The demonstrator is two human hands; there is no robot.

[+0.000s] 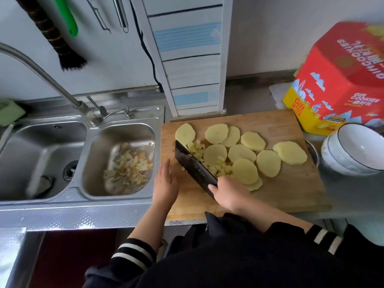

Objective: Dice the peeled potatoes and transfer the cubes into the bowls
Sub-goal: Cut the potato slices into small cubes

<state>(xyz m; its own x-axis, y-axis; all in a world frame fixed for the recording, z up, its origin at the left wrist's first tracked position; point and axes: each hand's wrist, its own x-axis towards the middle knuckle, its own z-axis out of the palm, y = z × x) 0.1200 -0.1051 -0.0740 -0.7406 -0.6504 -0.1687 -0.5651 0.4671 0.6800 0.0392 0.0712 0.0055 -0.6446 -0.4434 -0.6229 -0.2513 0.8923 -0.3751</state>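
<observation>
**Insp. A:** Status of the board [280, 196]?

**Insp. B:** Wooden, on the counter right of the sink [116, 196]. Approx. a dozen round potato slices [268, 163] spread flat across it, some overlapping. Small heap of cubes [220, 168] just beside the cleaver [195, 170], partly behind the blade.

**A:** Hands?

**B:** Right hand [229, 193] wrapped round the cleaver handle, blade edge down on the board, angled from near-right to far-left. Left hand [166, 182] flat, fingers straight and together, resting on the board at the blade's left side, holding nothing.

**A:** Step in hand?

**B:** Judged: dicing underway, early. Most slices uncut. Could also be gathering cubes w/ the blade; can't tell which.

**A:** Bowls?

**B:** White bowl [353, 150] at the board's right edge, no cubes seen inside. Rim of a 2nd, metal-looking one under it; not sure. Transfer not begun.

**A:** Next move needs?

**B:** Stack or line up slices, cut strips then crosswise, left fingertips kept off the blade path. Peelings [128, 163] in the small sink basin, no concern.
</observation>
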